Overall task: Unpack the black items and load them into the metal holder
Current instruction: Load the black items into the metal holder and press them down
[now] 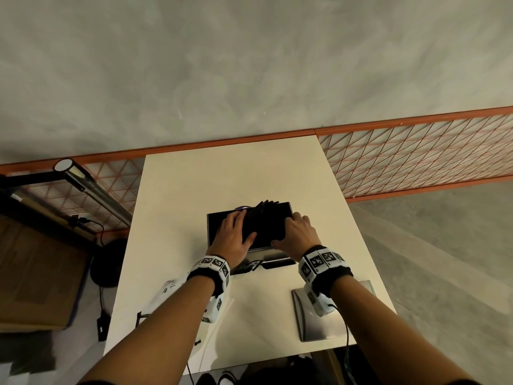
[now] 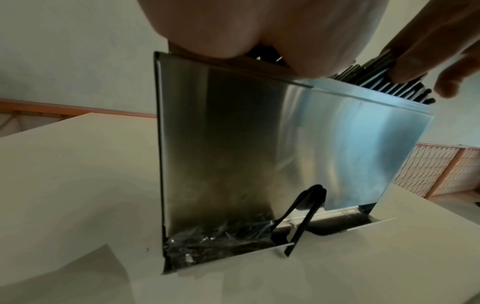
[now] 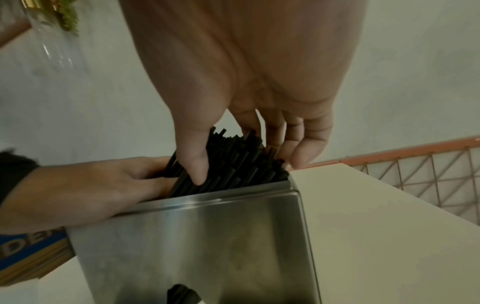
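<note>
Steel holder (image 3: 197,236): upright on pale worktop (image 1: 194,190), open top, tilted bundle of black straws (image 3: 233,162) poking out.
Left hand (image 1: 236,234): fingers fairly straight, laid on straws at holder's left end.
Right hand (image 3: 249,102): thumb and fingers curled round straw tops, gripping bundle from above.
Front slot: few straws (image 2: 303,218) sticking out, crumpled clear wrap (image 2: 207,244) in tray beside.

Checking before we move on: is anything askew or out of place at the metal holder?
Yes. The black straws in the metal holder lie fanned and tilted, ends poking above its rim, with both hands on them. In the left wrist view, two straws stick out of the slot at the holder's foot, and crumpled clear wrap sits in its lower tray.
</note>
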`<state>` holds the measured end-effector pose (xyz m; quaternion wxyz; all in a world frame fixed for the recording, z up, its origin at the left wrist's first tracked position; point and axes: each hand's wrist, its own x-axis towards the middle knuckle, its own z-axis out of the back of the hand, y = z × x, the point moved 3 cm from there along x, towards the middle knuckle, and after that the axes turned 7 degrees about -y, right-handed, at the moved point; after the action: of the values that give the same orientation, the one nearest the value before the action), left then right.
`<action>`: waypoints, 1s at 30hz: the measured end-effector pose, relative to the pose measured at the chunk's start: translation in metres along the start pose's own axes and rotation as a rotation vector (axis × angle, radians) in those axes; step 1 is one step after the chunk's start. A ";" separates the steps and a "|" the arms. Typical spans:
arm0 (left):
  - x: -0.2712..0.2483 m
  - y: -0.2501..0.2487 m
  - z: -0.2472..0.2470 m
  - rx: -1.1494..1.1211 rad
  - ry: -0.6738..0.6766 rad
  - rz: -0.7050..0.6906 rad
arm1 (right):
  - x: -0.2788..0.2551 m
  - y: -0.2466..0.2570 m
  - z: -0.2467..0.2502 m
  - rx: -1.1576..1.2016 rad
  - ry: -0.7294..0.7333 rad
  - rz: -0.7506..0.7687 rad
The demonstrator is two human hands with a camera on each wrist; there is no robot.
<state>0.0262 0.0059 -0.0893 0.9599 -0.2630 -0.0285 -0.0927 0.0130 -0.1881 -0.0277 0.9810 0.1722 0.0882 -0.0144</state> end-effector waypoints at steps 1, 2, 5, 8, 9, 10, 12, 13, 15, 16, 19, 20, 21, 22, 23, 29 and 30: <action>0.000 0.000 0.000 0.002 0.001 0.001 | -0.001 0.003 0.000 -0.019 0.014 0.008; 0.000 0.000 0.000 0.001 0.000 0.001 | -0.001 0.004 0.000 -0.030 0.028 0.013; 0.000 -0.001 0.000 -0.005 -0.002 -0.001 | 0.001 0.004 0.000 -0.063 0.106 0.004; 0.000 -0.002 0.000 -0.002 0.009 0.002 | 0.008 0.004 0.005 -0.123 0.189 0.021; 0.000 -0.002 0.000 -0.005 0.011 0.002 | 0.011 0.004 0.007 -0.146 0.214 0.026; 0.000 -0.002 0.001 -0.013 0.013 -0.001 | 0.013 0.006 0.008 -0.169 0.239 0.029; -0.002 -0.002 0.003 -0.040 0.020 -0.014 | 0.017 0.009 0.007 -0.204 0.278 0.038; -0.002 -0.003 0.004 -0.054 0.025 -0.025 | 0.018 0.011 0.006 -0.221 0.292 0.044; -0.004 -0.004 0.006 -0.065 0.023 -0.056 | 0.019 0.013 0.005 -0.255 0.312 0.052; -0.005 -0.005 0.007 -0.063 0.021 -0.073 | 0.020 0.014 0.004 -0.265 0.325 0.051; -0.006 -0.004 0.006 -0.060 0.018 -0.103 | 0.026 0.015 -0.001 -0.213 0.353 0.074; -0.006 -0.004 0.005 -0.055 0.015 -0.110 | 0.031 0.013 -0.005 -0.195 0.359 0.081; -0.006 -0.004 0.005 -0.050 0.012 -0.115 | 0.037 0.011 -0.010 -0.184 0.373 0.082; -0.006 -0.005 0.004 -0.047 0.013 -0.118 | 0.044 0.007 -0.016 -0.179 0.395 0.076; -0.006 -0.005 0.004 -0.044 0.015 -0.116 | 0.047 0.007 -0.017 -0.170 0.416 0.066; -0.005 -0.007 0.005 -0.020 0.022 -0.085 | 0.042 0.008 0.005 -0.083 0.501 0.016; -0.005 -0.008 0.006 -0.022 0.024 -0.079 | 0.043 0.009 0.006 -0.052 0.514 0.017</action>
<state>0.0198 0.0033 -0.0811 0.9528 -0.2709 -0.0264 -0.1341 0.0567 -0.1820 -0.0269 0.9305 0.1457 0.3335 0.0402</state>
